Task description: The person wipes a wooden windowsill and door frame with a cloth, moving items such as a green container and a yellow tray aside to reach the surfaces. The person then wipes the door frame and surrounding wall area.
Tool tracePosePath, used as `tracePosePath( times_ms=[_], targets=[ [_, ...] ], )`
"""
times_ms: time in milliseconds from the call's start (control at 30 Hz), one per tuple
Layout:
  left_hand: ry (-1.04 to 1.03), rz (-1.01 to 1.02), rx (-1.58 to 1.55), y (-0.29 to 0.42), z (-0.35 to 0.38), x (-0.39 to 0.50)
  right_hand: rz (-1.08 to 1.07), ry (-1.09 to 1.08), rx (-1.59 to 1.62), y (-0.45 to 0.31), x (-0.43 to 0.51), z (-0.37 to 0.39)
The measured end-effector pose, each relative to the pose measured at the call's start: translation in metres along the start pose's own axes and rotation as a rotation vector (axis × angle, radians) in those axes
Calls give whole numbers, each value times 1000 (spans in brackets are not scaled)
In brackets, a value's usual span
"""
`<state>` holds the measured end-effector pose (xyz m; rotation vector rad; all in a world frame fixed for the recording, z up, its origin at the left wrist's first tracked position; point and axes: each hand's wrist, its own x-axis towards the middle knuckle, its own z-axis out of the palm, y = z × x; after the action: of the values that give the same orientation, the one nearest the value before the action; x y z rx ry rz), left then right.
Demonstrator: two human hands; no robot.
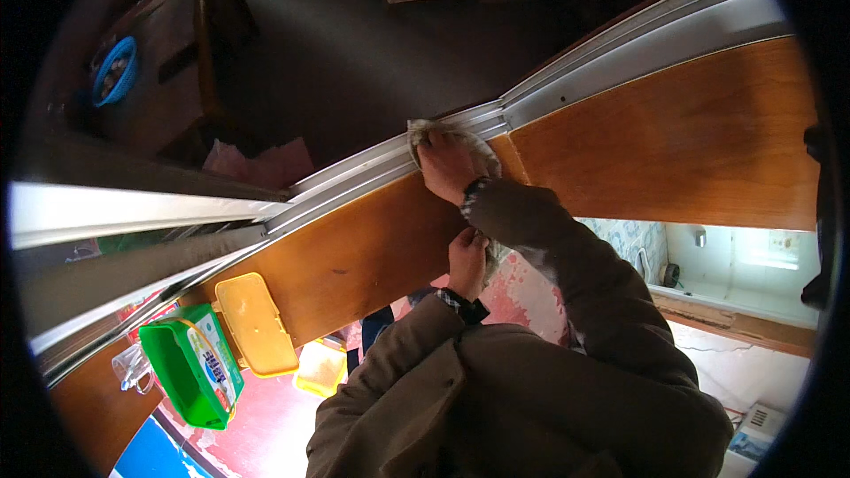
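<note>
My right hand [446,164] presses a dirty, greyish cloth [481,149] onto the metal window track [392,155], where the track meets a wooden sill [345,255]. Lower down and a little to the right, my left hand [467,265] has its fingers closed on a hanging part of a similar cloth [493,260]. Whether both hold the same cloth cannot be told, as my right sleeve covers the space between.
An open green plastic box [189,372] with a yellow lid [255,324] and a clear glass cup [133,368] are at the lower left. A blue basket [115,72] sits beyond the track. A white basin [744,265] lies at the right.
</note>
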<state>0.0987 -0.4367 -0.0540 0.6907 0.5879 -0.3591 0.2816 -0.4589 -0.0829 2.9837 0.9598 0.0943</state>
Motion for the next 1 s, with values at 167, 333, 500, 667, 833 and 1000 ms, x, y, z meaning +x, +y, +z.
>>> tracePosePath(
  times_ms=[167, 333, 500, 667, 833, 1000],
  targets=[
    [44, 3, -46, -2, -17, -7, -188, -10, 10, -36, 6, -11],
    [56, 42, -15, -7, -29, -11, -196, 35, 153, -50, 10, 5],
    [76, 60, -66, -17, -26, -11, -212, 211, 373, -37, 10, 23],
    [79, 119, -7, -25, -23, -7, -75, 64, 767, -9, 15, 30],
    [73, 141, 142, -25, -11, -19, 128, -101, 1352, 31, 6, -3],
    [-260, 177, 466, -31, 7, -57, 59, -118, 2272, 85, -104, -126]
  ],
)
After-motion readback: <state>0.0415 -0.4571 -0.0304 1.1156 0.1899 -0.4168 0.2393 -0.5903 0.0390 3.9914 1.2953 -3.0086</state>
